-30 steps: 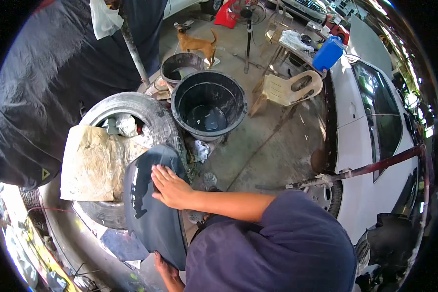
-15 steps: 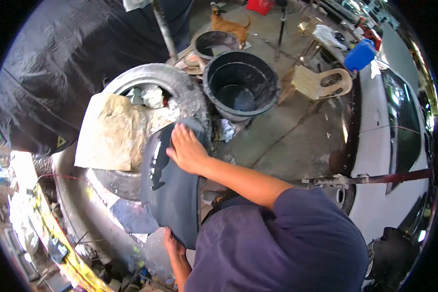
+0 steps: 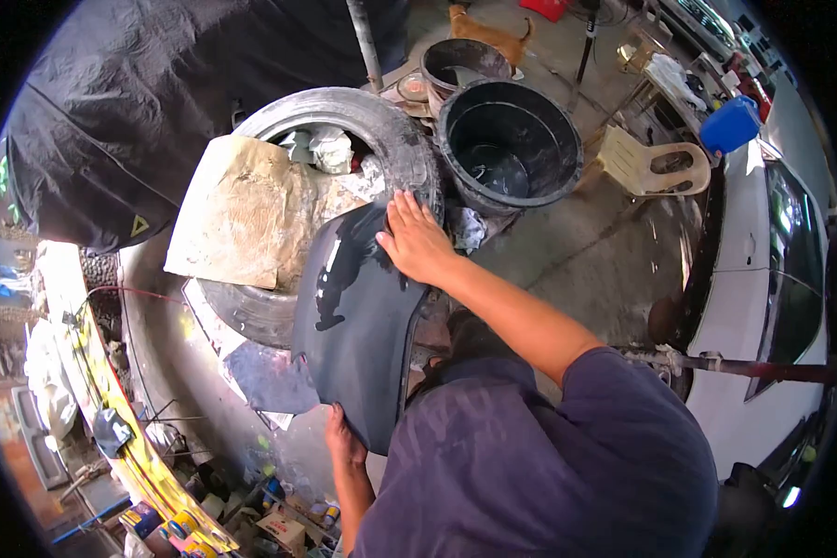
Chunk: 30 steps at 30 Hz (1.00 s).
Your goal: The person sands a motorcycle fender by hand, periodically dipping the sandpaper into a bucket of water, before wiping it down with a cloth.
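A dark, curved panel (image 3: pixel 358 335) leans against an old tire (image 3: pixel 325 100), with a shiny wet-looking patch on its upper left. My right hand (image 3: pixel 420 244) lies flat on the panel's upper right edge, fingers stretched and close together; whether anything is under the palm is hidden. Lower down, my left hand (image 3: pixel 344 439) grips the panel's bottom left edge, its fingers partly out of sight. A stained brown sheet (image 3: pixel 232 214) rests on the tire beside the panel. Crumpled foil-like scraps (image 3: pixel 330 149) sit in the tire's opening.
A large black bucket (image 3: pixel 511 144) with some liquid and a smaller bucket (image 3: pixel 465 65) stand behind the panel. Further back are a tan dog (image 3: pixel 493 39), a beige chair (image 3: pixel 646 166) and a blue container (image 3: pixel 730 126). A white car (image 3: pixel 739 279) stands at right.
My right hand has slid up and right across the panel, to its edge. My left hand keeps its hold at the bottom. The whole view has shifted.
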Each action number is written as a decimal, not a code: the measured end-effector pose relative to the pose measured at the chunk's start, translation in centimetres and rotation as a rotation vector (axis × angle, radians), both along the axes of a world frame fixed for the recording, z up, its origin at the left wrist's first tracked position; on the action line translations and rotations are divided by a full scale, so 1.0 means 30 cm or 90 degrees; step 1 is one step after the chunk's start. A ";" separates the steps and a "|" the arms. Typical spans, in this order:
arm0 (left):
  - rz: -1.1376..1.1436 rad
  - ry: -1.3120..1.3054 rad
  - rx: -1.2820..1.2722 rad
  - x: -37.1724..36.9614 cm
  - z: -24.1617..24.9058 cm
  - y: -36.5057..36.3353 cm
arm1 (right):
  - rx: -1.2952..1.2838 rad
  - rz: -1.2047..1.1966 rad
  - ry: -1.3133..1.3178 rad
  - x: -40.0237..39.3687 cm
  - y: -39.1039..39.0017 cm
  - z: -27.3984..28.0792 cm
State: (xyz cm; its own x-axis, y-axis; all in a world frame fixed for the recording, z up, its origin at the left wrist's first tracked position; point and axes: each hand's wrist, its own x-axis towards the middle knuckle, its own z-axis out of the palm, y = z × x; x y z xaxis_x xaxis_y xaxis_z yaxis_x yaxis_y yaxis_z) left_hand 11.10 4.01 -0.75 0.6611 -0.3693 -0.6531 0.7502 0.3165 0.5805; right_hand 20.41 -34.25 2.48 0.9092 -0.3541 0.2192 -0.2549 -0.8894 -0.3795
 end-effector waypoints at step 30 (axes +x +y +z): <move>-0.111 -0.160 0.126 0.227 0.095 0.086 | 0.463 0.054 -0.161 -0.140 -0.206 0.120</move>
